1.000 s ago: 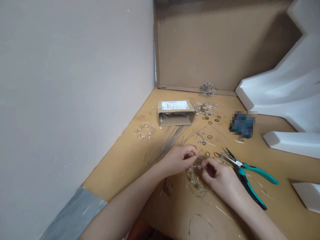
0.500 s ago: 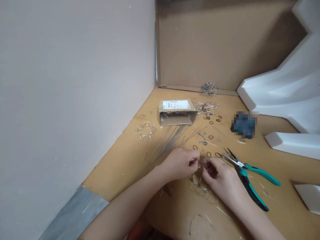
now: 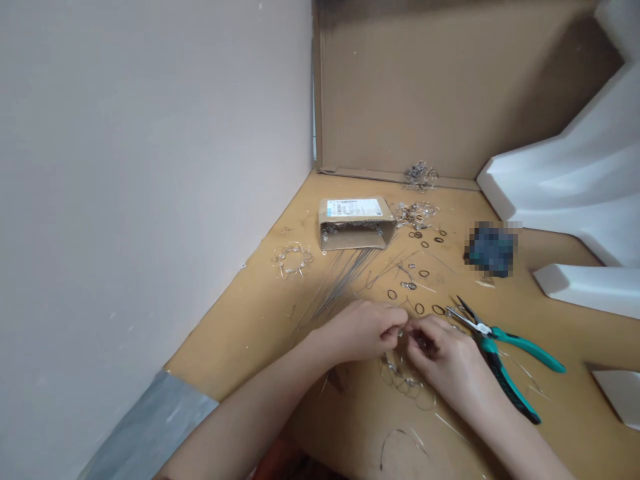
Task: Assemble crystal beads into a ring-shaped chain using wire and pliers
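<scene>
Over the tabletop my left hand (image 3: 365, 329) and my right hand (image 3: 443, 350) meet fingertip to fingertip, both closed in a pinch. A clear bead shows in the small gap between them, on a beaded wire strand (image 3: 411, 383) whose thin loops and clear beads trail below my fingers. The pinched ends are mostly hidden by the fingers. To the right of my right hand lie long-nose pliers (image 3: 484, 330) with green handles, jaws apart. Several dark rings (image 3: 424, 273) are scattered just beyond my hands.
A small open cardboard box (image 3: 357, 213) with clear beads inside stands behind loose straight wires (image 3: 343, 280). A beaded ring (image 3: 294, 259) lies left, and tangled beaded wire piles (image 3: 417, 215) lie right of the box. White foam (image 3: 575, 290) borders the right; a wall (image 3: 150, 167) the left.
My left hand has moved slightly right, bringing its fingertips against my right hand's. The strand still hangs below; the pliers and scattered pieces have stayed in place.
</scene>
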Demonstrator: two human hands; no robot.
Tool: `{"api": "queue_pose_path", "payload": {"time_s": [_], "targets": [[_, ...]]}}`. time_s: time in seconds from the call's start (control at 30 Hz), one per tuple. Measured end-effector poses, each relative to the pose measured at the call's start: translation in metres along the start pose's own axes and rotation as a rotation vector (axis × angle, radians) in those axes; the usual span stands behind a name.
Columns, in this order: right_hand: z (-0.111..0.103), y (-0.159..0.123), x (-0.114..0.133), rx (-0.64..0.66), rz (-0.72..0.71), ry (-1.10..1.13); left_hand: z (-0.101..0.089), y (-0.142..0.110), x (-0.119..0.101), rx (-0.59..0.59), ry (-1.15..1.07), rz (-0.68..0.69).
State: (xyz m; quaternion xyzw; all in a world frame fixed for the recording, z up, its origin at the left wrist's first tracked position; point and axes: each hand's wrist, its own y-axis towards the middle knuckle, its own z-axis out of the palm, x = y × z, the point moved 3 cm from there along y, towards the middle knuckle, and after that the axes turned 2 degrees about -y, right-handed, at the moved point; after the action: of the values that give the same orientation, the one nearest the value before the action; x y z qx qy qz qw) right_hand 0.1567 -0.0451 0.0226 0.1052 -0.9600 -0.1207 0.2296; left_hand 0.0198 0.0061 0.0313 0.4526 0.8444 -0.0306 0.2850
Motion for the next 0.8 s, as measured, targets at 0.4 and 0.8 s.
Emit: {"api": "queue_pose_path", "payload": {"time_s": [0.4, 0.8], "targets": [[-0.004, 0.005, -0.011, 0.198, 0.165, 0.311, -0.006, 0.001, -0.002, 0.064, -0.074, 0.042], [-0.004, 0.002, -0.014, 0.357, 0.446, 0.725, 0.006, 0.001, 0.010, -0.078, -0.624, -0.258]]}}
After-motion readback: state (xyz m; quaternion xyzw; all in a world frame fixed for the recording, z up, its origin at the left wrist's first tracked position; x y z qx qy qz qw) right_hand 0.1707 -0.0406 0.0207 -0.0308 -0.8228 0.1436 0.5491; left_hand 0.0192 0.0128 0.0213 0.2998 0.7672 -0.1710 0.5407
